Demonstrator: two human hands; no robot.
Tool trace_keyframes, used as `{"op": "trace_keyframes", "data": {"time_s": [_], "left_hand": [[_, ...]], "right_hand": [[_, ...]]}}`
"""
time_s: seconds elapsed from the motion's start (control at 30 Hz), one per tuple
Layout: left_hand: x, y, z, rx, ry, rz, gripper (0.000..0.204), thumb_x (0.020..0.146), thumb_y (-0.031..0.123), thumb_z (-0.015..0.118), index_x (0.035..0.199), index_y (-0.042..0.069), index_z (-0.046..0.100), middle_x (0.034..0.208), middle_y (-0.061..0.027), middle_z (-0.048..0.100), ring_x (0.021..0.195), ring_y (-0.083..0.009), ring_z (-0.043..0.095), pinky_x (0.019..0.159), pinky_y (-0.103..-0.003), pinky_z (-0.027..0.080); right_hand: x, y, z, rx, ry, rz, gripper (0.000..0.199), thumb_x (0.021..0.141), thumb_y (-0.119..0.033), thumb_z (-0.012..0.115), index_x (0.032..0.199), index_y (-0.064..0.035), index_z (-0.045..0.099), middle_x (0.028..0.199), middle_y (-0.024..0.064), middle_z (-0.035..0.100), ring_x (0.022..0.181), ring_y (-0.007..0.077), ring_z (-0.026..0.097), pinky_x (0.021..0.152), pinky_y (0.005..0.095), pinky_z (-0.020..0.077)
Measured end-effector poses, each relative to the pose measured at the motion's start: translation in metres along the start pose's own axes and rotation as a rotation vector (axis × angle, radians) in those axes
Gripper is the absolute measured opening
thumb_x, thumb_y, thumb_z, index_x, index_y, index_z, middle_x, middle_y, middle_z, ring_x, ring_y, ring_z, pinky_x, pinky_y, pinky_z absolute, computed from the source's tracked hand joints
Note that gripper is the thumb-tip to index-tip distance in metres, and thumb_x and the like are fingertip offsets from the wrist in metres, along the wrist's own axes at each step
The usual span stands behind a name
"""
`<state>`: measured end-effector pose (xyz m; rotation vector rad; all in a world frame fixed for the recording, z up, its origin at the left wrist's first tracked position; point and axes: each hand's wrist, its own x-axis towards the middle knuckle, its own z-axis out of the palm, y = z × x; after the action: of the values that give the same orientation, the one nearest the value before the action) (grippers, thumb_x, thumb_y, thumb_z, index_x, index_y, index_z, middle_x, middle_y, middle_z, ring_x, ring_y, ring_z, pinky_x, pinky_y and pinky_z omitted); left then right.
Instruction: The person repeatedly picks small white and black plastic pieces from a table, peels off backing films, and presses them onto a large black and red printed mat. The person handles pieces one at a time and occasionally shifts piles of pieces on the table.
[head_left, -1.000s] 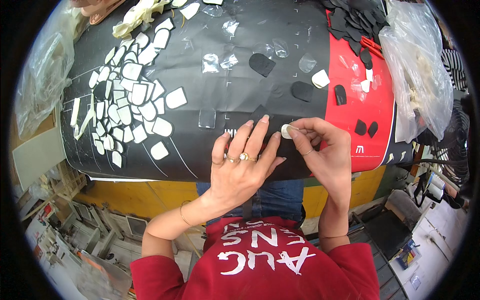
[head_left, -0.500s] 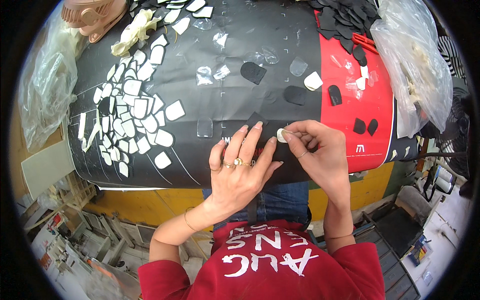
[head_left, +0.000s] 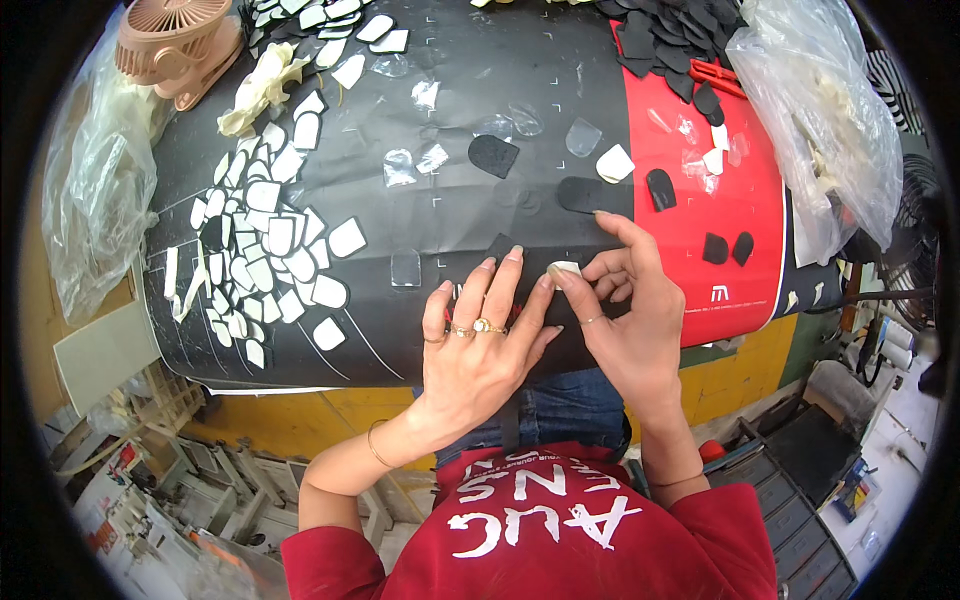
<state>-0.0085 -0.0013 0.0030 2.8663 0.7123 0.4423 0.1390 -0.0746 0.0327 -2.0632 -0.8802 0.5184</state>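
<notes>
Left hand (head_left: 480,345) spread on smooth black sheet (head_left: 420,220), gripping nothing visible. Right hand (head_left: 630,320) pinches small flat white piece (head_left: 568,267) beside left forefinger. Advisable: light edge pinch, left fingers steady.

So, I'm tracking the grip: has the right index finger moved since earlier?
Yes: against the red panel, the right index finger has stretched up the picture, slightly right.
</notes>
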Motion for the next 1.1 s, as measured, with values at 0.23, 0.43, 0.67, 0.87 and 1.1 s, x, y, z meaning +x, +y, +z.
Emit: {"op": "trace_keyframes", "data": {"time_s": [0.23,0.43,0.67,0.87,1.1], "left_hand": [[0.001,0.0,-0.002,0.016,-0.031,0.012,0.049,0.081,0.035,0.076,0.126,0.021,0.068,0.139,-0.0089,0.055,0.126,-0.0247,0.05,0.11,-0.046,0.026],[0.001,0.001,-0.001,0.036,-0.042,0.025,0.046,0.081,0.033,0.076,0.125,0.021,0.068,0.138,-0.0091,0.055,0.128,-0.0266,0.049,0.111,-0.047,0.025],[0.001,0.002,0.001,0.081,-0.01,0.05,0.043,0.082,0.032,0.075,0.123,0.02,0.068,0.137,-0.0088,0.055,0.129,-0.0256,0.049,0.113,-0.048,0.024],[-0.015,0.004,0.012,0.0,0.154,0.17,0.034,0.079,0.033,0.08,0.105,0.013,0.071,0.125,-0.0045,0.064,0.122,-0.021,0.057,0.111,-0.048,0.028],[-0.031,0.001,0.02,-0.008,0.325,0.37,0.016,0.085,0.03,0.074,0.091,0.014,0.074,0.103,0.0027,0.068,0.105,-0.0126,0.064,0.111,-0.046,0.03]], "right_hand": [[-0.001,0.006,0.011,-0.156,0.14,-0.057,0.049,0.081,-0.011,0.083,0.123,-0.004,0.058,0.078,0.0004,0.054,0.061,0.0079,0.046,0.056,0.0257,0.0406],[0.0,0.016,0.009,-0.227,0.193,-0.029,0.046,0.08,-0.019,0.084,0.116,-0.0058,0.059,0.082,0.0006,0.052,0.067,0.0106,0.049,0.059,0.0272,0.0409],[0.001,0.016,0.017,-0.183,0.283,0.021,0.039,0.085,-0.024,0.078,0.115,-0.0071,0.059,0.078,0.0018,0.058,0.074,0.0235,0.062,0.063,0.0379,0.0466],[0.007,0.024,0.004,-0.045,0.263,-0.014,0.024,0.088,-0.018,0.076,0.105,-0.0042,0.065,0.076,0.0038,0.061,0.061,0.0192,0.057,0.055,0.0338,0.043],[0.016,0.024,-0.016,-0.12,0.22,-0.164,0.019,0.088,-0.013,0.075,0.102,-0.0002,0.07,0.089,0.009,0.062,0.059,0.0147,0.05,0.056,0.0304,0.0427]]}}
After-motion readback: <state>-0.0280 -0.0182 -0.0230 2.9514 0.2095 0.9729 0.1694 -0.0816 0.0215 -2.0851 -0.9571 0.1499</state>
